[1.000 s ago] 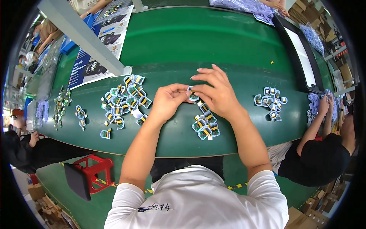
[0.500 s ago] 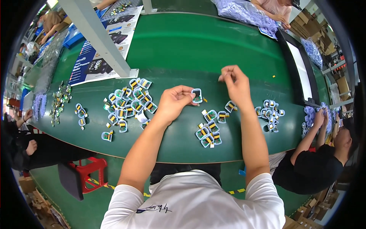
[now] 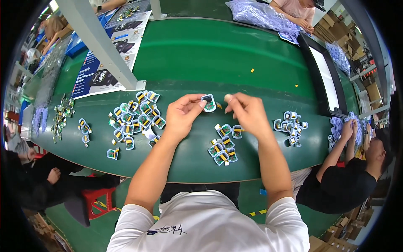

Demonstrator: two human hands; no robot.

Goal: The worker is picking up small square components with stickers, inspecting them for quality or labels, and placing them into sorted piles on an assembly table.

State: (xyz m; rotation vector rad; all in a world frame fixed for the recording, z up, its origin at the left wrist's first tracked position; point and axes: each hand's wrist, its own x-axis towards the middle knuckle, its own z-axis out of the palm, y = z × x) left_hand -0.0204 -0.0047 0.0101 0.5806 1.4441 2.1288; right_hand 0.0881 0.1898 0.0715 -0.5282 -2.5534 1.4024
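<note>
My left hand (image 3: 184, 114) is closed in a pinch on a small display module (image 3: 208, 103). This module has a pale blue frame, a black strip at the top, green circuitry below and a small yellow tab at its right side. Just right of it, my right hand (image 3: 247, 112) has its thumb and fingers bent but apart, with nothing visible between them. Several similar modules (image 3: 223, 149) with yellow and black strips lie on the table between my forearms. A larger pile of modules (image 3: 136, 117) is left of my left hand.
The green table (image 3: 189, 54) carries more modules (image 3: 290, 126) at right and a loose yellow piece (image 3: 252, 70) beyond my hands. A grey post (image 3: 98, 42) rises at left. A black-framed light panel (image 3: 325, 77) lies at far right. A co-worker (image 3: 346, 168) sits to the right.
My right hand has come down and left toward the module, which stays in my left hand. A loose yellow piece now lies on the table beyond. The whole view has shifted slightly.
</note>
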